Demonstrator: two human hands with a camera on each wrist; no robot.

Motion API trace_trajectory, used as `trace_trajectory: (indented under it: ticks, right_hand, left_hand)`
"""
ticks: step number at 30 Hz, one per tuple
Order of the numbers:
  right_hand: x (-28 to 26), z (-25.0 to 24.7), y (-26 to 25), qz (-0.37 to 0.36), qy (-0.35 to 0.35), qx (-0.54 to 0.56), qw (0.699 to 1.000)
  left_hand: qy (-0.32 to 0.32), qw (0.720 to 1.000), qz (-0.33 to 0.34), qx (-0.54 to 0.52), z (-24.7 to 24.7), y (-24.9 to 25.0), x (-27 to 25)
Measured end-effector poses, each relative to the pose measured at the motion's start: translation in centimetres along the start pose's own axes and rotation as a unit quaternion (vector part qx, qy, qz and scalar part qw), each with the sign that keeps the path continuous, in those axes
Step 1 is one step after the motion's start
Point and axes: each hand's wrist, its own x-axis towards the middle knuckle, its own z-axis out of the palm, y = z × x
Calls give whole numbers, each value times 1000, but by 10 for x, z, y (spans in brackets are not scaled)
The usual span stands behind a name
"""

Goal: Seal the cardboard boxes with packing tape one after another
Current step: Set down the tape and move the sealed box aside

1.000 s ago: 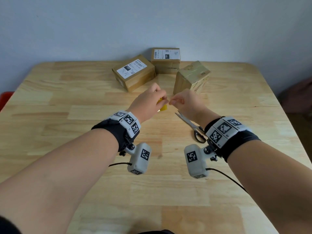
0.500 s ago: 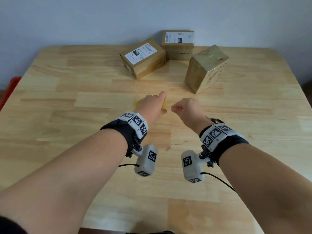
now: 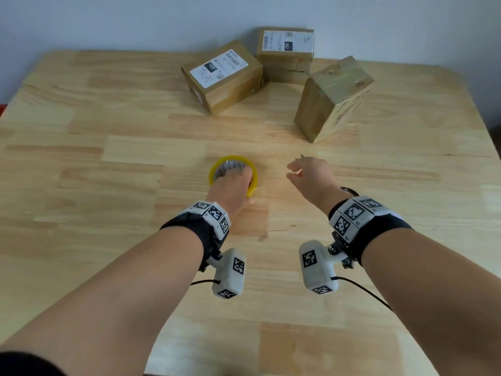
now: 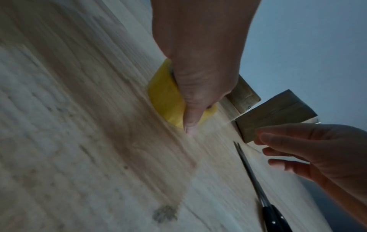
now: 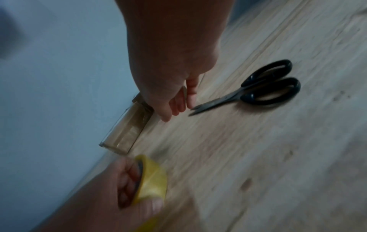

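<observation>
Left hand (image 3: 232, 189) grips the yellow tape roll (image 3: 220, 165), fingers through the core and thumb (image 4: 191, 120) down the outer face; the hand covers the near half of the roll in the head view, and whether the roll rests on the wooden table (image 3: 108, 164) or sits just above it cannot be told; wrist views blurred. Right hand (image 3: 309, 176) loosely open, fingers slightly curled, holding nothing, hanging over the scissors (image 5: 256, 92); in the head view only a black scrap of handle shows past the right wrist, and the blade tip is barely there; closed blades and black loops plain in the right wrist view.

Against half a second back: the hands, then close together with the roll nearly hidden between them, now stand apart; the roll shows as a clear ring; the right hand has left off its pinch.

Roll: bright yellow band, grey printed core. Well beyond the hands, three cardboard boxes: a labelled box (image 3: 223, 76) lying at an angle, a second labelled box (image 3: 285, 54) behind it by the wall, a tape-wrapped box (image 3: 332, 100) upright to the right, glossy, its top flap crumpled.
</observation>
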Motion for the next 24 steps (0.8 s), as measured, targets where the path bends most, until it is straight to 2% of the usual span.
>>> trace_trajectory:
  ticks: [3, 5, 8, 10, 12, 16, 18, 21, 24]
  right_hand:
    - [3, -31, 10, -1, 46, 39, 998]
    - [8, -55, 17, -4, 74, 49, 996]
    - [16, -94, 30, -1, 115, 71, 991]
    - [23, -116, 41, 9, 137, 96, 986]
    - [32, -136, 52, 26, 150, 116, 981]
    - [45, -163, 61, 70, 84, 194, 975]
    - [49, -172, 62, 104, 34, 268, 957]
    - [53, -179, 59, 145, -38, 380, 913]
    - [60, -174, 56, 163, -83, 452, 873]
  left_hand:
    - [-33, 999, -11, 38, -23, 9, 10]
    - [7, 999, -8, 35, -46, 24, 21]
    - [74, 996, 2, -39, -81, 57, 49]
    - [90, 992, 5, -93, -98, 83, 75]
    - [81, 991, 3, -103, -108, 107, 103]
    - [12, 998, -27, -52, -110, 125, 150]
    - [1, 996, -34, -77, -108, 124, 164]
    - [88, 990, -13, -113, -101, 124, 165]
    - [182, 982, 47, -26, -84, 133, 149]
